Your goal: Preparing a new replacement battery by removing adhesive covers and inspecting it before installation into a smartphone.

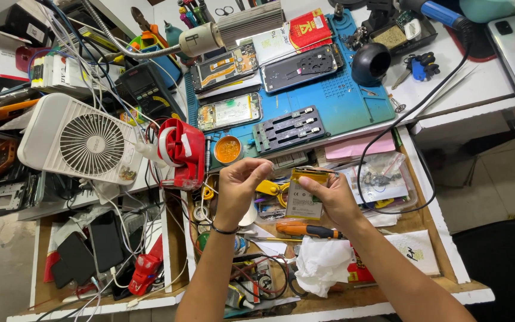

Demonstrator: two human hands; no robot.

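Fingers [319, 186] of the right hand [332, 200] pinch a flat phone battery [305, 194] by its right edge and hold it up over the open drawer [424, 206]. The left hand [238, 186] is just beside it, with its fingertips curled shut near the battery's top left corner. I cannot tell if they pinch a thin strip or nothing at all.

The battery is soft and thin. I think it could bend if the two hands pull too hard. It could also slip and fall into the drawer, where an orange screwdriver [305, 229] lies right under it. A sharp tip could poke it.

Room to move is small. On the left stand a red tape holder [181, 150] and a white fan [84, 143]. On the far side is the blue mat [353, 104] with open phones [229, 111] on it. A black cable [388, 134] loops on the right, and a hand could catch on it. On the near side lies a crumpled white tissue [322, 265], close to the drawer's front edge.
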